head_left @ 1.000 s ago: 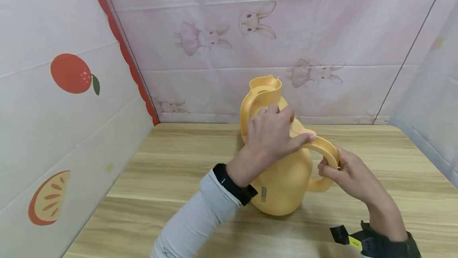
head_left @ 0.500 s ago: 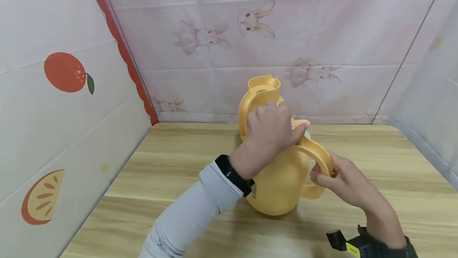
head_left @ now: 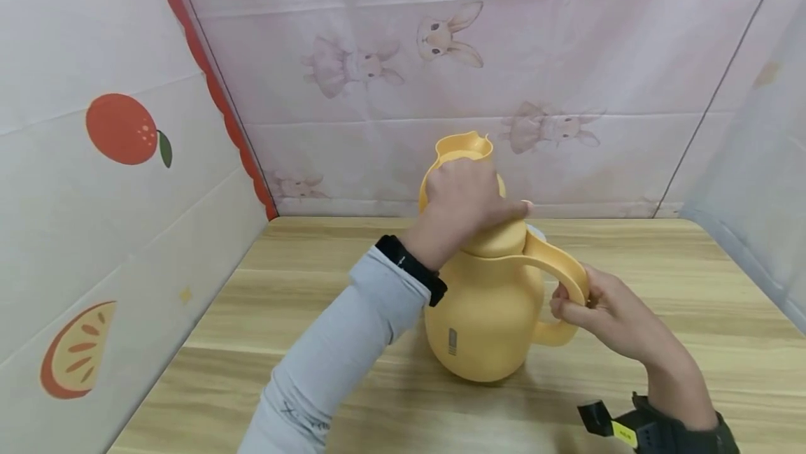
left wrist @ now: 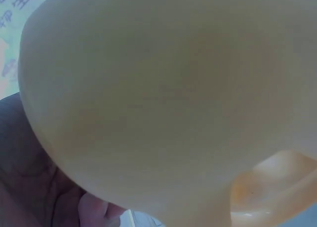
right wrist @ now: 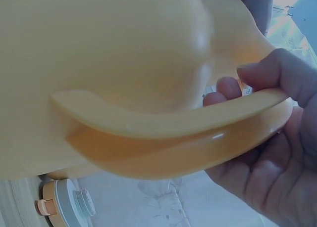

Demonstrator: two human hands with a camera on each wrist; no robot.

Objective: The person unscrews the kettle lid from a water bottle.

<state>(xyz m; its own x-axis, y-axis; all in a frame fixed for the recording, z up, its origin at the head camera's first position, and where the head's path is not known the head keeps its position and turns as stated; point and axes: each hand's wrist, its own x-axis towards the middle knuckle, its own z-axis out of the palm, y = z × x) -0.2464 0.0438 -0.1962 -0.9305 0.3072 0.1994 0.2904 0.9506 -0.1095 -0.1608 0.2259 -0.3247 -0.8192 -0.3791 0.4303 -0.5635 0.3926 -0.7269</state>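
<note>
A yellow jug (head_left: 488,314) with a wavy spout (head_left: 464,146) and a loop handle (head_left: 560,272) stands on the wooden table. My left hand (head_left: 462,195) grips its upper part from above, the thumb stretched toward the handle side; most of the fingers are hidden. In the left wrist view, the jug's body (left wrist: 163,103) fills the picture. My right hand (head_left: 620,310) holds the loop handle with the fingers curled round it, as the right wrist view also shows. Behind the jug lies a yellow-and-white cap with a screw thread (right wrist: 72,202), mostly hidden in the head view.
The wooden table (head_left: 277,342) ends at a pale pink back sheet (head_left: 352,160) with printed rabbits. A white sheet with printed fruit (head_left: 63,216) hangs at the left, and a pale sheet (head_left: 749,188) at the right.
My left hand has slid up toward the spout, uncovering more of the jug below it. The jug has turned slightly and its handle has shifted left; my right hand has kept its grip.
</note>
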